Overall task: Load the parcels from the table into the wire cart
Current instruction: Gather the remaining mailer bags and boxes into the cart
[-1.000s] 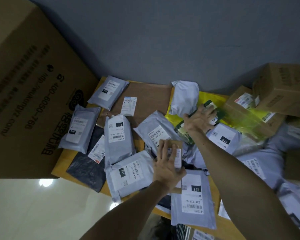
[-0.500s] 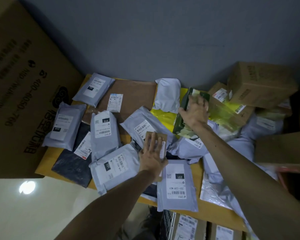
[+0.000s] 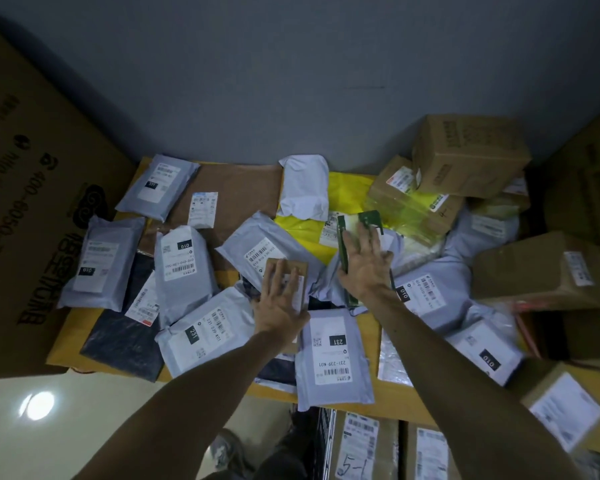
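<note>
Parcels (image 3: pixel 333 355) cover the table (image 3: pixel 388 396), mostly grey mailers lying label-up. Landmark: yellow mailer (image 3: pixel 305 230) at the far middle.

Small brown box (image 3: pixel 288 268) lies nearer than the yellow mailer, slightly to its left. Left hand (image 3: pixel 279 306) rests flat on it, fingers straight and spread, not grasping.

Green packet (image 3: pixel 343 237) overlaps the yellow mailer's right edge, tilted up on its long side. Right hand (image 3: pixel 366 268) holds it, fingers spread across its face and thumb hooked on its edge.

Cardboard boxes (image 3: pixel 465 154) are stacked right of the yellow mailer.
</note>
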